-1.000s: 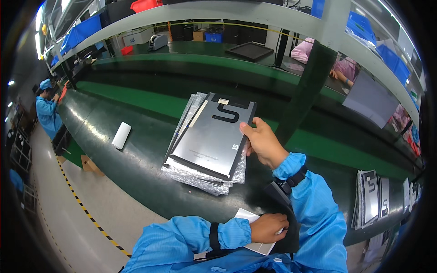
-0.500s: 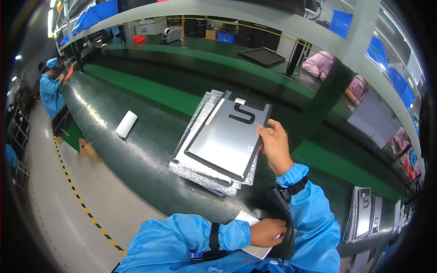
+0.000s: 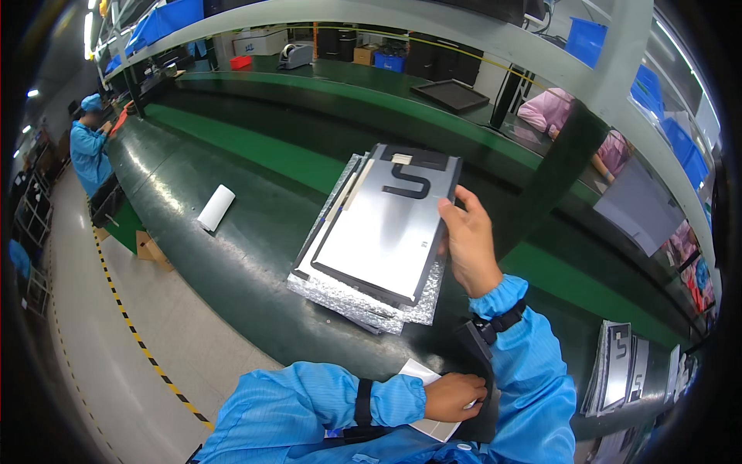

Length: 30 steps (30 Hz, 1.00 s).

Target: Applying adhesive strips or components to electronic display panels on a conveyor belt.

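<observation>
My right hand [image 3: 471, 238] is closed on the right edge of a flat LCD panel [image 3: 375, 240], thumb on top and fingers beneath. The panel has a silver back, a dark border and a black S-shaped strip near its far end. Its right side tilts up off a stack of similar panels and silvery bubble-wrap sheets [image 3: 352, 300]. Near my body, my left hand [image 3: 454, 397] rests with curled fingers on a white paper pad [image 3: 421, 371]. Something small and whitish shows at its fingers, too small to name.
A white roll [image 3: 216, 207] lies on the green worktable [image 3: 255, 271] to the left. More panels [image 3: 616, 363] stand at the lower right. A pale shelf beam [image 3: 433, 27] crosses overhead. A co-worker in blue [image 3: 89, 147] is at far left; another in pink [image 3: 545, 110] is across the table.
My right hand has moved slightly up and away, lifting the panel's right edge and tilting it further. The left hand stays on the pad.
</observation>
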Each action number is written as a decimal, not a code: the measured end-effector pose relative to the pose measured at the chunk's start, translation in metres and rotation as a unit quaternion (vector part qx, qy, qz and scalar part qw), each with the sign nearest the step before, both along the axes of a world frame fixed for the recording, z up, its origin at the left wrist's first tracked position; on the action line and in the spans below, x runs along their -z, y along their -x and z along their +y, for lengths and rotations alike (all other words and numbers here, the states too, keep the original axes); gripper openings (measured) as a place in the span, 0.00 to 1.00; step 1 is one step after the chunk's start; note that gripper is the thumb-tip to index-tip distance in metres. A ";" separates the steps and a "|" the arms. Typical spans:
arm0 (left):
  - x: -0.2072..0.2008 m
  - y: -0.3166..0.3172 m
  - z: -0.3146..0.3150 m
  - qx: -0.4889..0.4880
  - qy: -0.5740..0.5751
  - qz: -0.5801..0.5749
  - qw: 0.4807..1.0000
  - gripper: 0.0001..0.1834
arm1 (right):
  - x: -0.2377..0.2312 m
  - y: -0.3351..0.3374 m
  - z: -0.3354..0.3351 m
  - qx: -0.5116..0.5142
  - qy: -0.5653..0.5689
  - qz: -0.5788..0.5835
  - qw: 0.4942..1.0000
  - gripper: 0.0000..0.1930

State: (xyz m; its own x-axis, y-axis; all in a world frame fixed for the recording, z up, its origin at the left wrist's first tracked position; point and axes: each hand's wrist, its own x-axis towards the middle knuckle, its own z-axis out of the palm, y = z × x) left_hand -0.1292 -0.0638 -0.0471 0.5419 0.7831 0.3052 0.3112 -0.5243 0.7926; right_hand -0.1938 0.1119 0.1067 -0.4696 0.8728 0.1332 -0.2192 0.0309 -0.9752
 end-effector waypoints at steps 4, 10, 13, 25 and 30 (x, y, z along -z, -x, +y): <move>0.005 -0.003 0.000 -0.008 -0.019 -0.022 1.000 0.11 | 0.008 0.005 0.011 -0.029 0.033 -0.011 0.999 0.25; 0.006 -0.001 -0.001 -0.016 -0.026 -0.013 0.999 0.10 | 0.002 -0.010 0.015 -0.046 0.022 -0.008 0.999 0.27; 0.003 0.000 0.000 -0.008 -0.011 -0.012 1.000 0.10 | 0.006 -0.015 0.022 -0.035 -0.022 -0.128 0.991 0.30; 0.004 -0.001 -0.001 -0.009 -0.016 -0.006 1.000 0.11 | 0.012 -0.028 0.014 -0.127 0.102 -0.189 0.968 0.16; 0.010 -0.004 0.000 -0.012 -0.023 -0.007 1.000 0.11 | -0.015 -0.023 -0.003 -0.097 0.006 -0.119 0.988 0.14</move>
State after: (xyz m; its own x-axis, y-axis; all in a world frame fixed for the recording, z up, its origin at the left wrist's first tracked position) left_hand -0.1254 -0.0637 -0.0567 0.5193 0.7800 0.3492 0.3132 -0.5538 0.7715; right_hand -0.1710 0.1084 0.1220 -0.6448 0.7643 -0.0099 0.0151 -0.0002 -0.9999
